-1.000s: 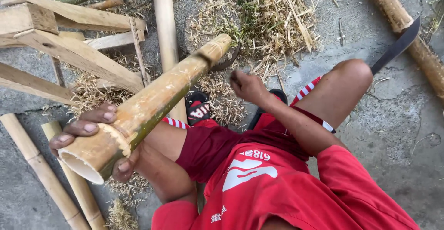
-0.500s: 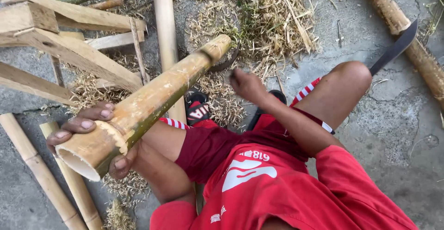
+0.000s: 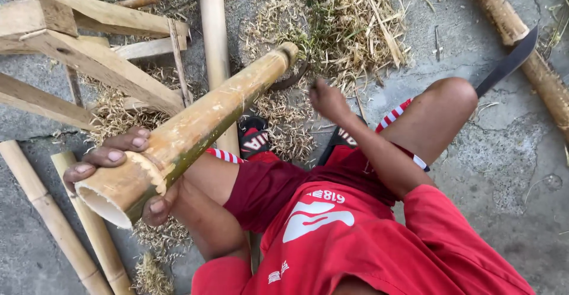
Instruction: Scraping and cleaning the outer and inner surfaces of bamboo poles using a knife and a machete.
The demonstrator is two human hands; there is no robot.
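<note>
My left hand (image 3: 118, 170) grips a thick bamboo pole (image 3: 213, 111) near its hollow cut end. The pole slants up from my left knee, and its far end rests on the ground among shavings. My right hand (image 3: 329, 100) hovers with curled fingers just right of the pole's far end. A dark curved blade (image 3: 290, 78) lies beside that end, and I cannot tell whether the hand holds it. I sit in a red shirt and shorts, with black sandals (image 3: 255, 138) on my feet.
A long machete (image 3: 507, 64) lies on the concrete behind my right knee, next to a bamboo log (image 3: 533, 64). A wooden frame (image 3: 89, 64) stands at the left. Thinner bamboo poles (image 3: 53, 224) lie at the lower left and one (image 3: 213, 34) at top centre. Dry shavings (image 3: 332, 22) cover the ground ahead.
My right hand has shifted slightly to the right. The bamboo pole and my left hand have stayed almost still.
</note>
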